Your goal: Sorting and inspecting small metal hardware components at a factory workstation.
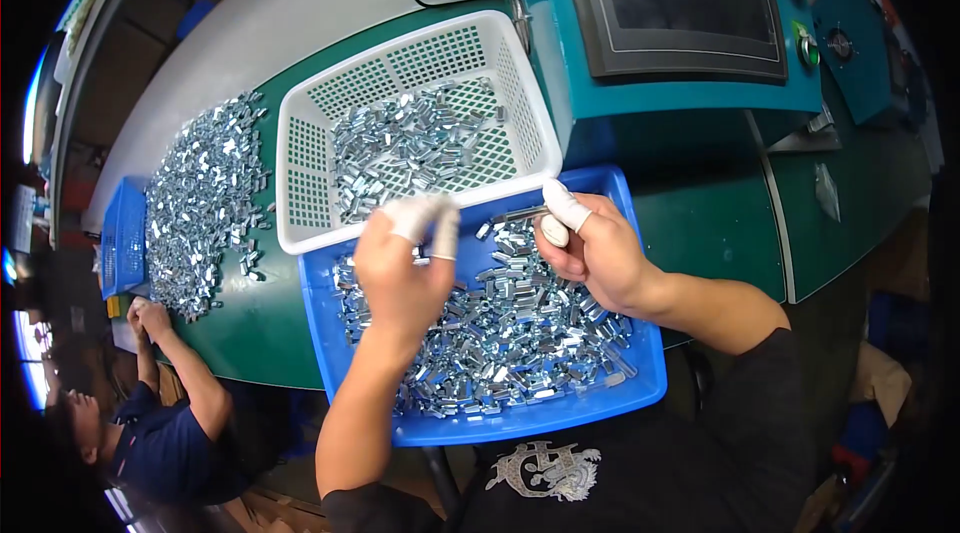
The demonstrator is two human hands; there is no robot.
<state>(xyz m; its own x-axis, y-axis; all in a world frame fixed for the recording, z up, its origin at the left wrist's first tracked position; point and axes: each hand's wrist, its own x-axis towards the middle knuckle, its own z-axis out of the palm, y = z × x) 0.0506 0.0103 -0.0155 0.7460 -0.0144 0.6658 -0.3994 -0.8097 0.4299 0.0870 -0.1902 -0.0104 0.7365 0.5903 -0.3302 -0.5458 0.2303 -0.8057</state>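
Observation:
My right hand [600, 248] is above the right side of a blue tray [520, 431], with white finger covers on its thumb and a finger. Pinched between them is a thin metal rod [517, 216], pointing left. My left hand [400, 263], also with white covers on its fingers, is over the tray's left part, near the front rim of a white basket [420, 216]. Motion smears its fingertips, so whether it holds a piece is unclear. Many small silvery metal pieces [520, 333], shaped like short hexagonal sleeves, fill the tray. More such pieces [400, 138] lie in the perforated basket.
A large pile of metal pieces [210, 203] spreads on the green table [250, 333] at left, next to a blue basket [124, 238]. Another person [170, 423] works there. A teal machine [690, 118] with a screen and red button stands at back right.

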